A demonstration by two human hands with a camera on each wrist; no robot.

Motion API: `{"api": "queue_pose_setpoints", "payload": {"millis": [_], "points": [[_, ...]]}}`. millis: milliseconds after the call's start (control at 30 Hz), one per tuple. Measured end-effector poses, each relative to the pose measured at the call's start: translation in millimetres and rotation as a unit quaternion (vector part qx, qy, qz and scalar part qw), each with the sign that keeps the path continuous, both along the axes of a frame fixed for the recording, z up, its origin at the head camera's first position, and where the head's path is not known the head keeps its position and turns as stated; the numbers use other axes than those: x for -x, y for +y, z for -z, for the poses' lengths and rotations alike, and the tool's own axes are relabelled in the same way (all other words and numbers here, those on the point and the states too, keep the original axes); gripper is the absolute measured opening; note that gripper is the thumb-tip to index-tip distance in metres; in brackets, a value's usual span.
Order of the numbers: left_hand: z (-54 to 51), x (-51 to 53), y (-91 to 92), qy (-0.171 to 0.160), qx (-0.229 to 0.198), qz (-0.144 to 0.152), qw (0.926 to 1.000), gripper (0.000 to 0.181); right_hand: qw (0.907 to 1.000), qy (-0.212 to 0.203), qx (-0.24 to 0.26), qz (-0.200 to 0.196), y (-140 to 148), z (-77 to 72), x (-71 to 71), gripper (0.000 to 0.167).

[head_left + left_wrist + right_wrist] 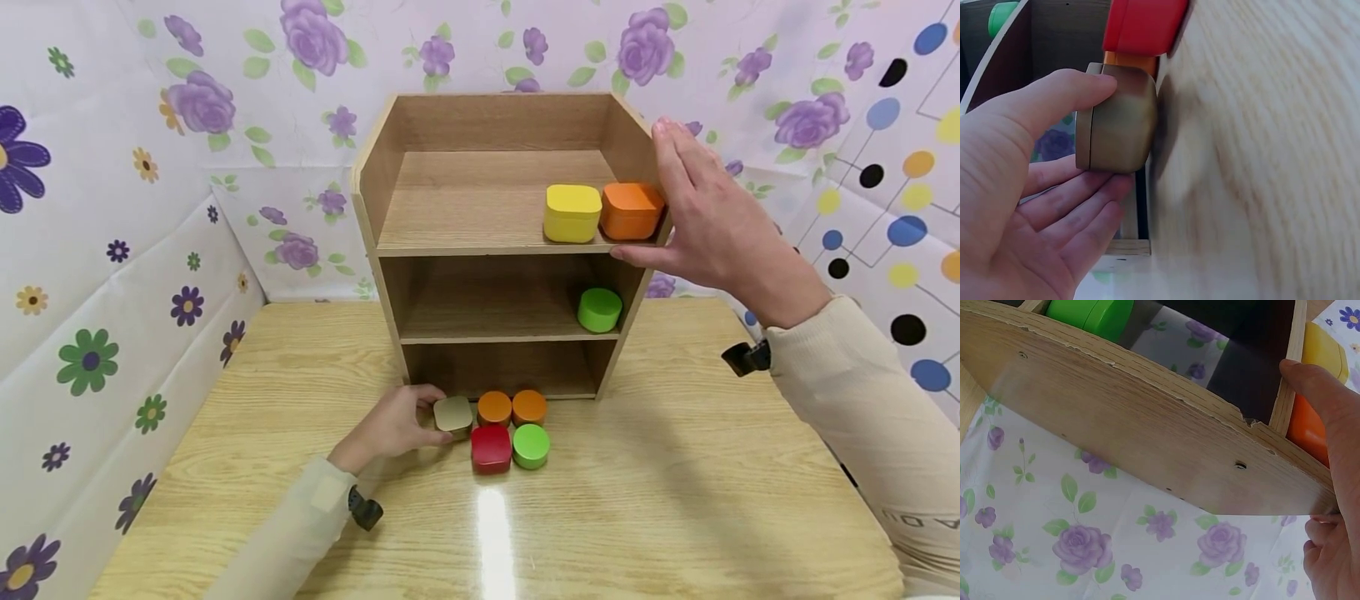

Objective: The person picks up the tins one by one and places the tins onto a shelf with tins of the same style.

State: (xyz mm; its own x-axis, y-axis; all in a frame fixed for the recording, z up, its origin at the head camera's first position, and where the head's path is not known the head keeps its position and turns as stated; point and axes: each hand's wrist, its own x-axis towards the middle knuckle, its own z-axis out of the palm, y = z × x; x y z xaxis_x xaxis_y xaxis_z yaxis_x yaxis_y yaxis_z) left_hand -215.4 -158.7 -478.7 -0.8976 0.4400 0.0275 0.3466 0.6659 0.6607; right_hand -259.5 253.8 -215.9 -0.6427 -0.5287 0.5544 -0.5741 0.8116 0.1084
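Note:
My left hand (390, 425) pinches a gold-beige box (453, 413) with a rounded square lid, low in front of the wooden shelf (502, 248). In the left wrist view the thumb lies on one side of this box (1121, 128), with the fingers at the opposite side. My right hand (708, 212) grips the shelf's right side panel, its thumb on the front edge of the top board and its fingers round the outside. Beside that hand, on the top board, sit an orange box (632, 211) and a yellow box (572, 214).
A green round box (599, 310) stands at the right on the middle level. On the table (645, 500), right of the gold-beige box, are two orange round boxes (494, 408), a red box (491, 448) and another green round box (531, 446). Flowered cloth (292, 167) hangs behind.

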Motion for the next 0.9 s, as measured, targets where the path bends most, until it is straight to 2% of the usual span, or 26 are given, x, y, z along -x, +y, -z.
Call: {"api": "queue_pose_setpoints", "payload": {"millis": [267, 467, 700, 900], "points": [[-20.8, -5.2, -3.8, -0.011, -0.005, 0.011, 0.9999, 0.058, 1.0000, 0.001, 0.000, 0.000, 0, 0.3, -0.5, 0.133], [-45.1, -8.0, -4.6, 0.006, 0.006, 0.030, 0.9995, 0.050, 1.0000, -0.001, -0.003, 0.005, 0, 0.8, -0.7, 0.133], [-88.0, -11.8, -4.2, 0.031, 0.016, 0.072, 0.9968, 0.047, 1.0000, 0.005, -0.001, -0.004, 0, 0.7, 0.4, 0.133], [-135.1, -17.0, -0.2, 0.048, 0.048, 0.088, 0.9938, 0.053, 0.9999, 0.006, 0.004, -0.011, 0, 0.4, 0.7, 0.133]]}}
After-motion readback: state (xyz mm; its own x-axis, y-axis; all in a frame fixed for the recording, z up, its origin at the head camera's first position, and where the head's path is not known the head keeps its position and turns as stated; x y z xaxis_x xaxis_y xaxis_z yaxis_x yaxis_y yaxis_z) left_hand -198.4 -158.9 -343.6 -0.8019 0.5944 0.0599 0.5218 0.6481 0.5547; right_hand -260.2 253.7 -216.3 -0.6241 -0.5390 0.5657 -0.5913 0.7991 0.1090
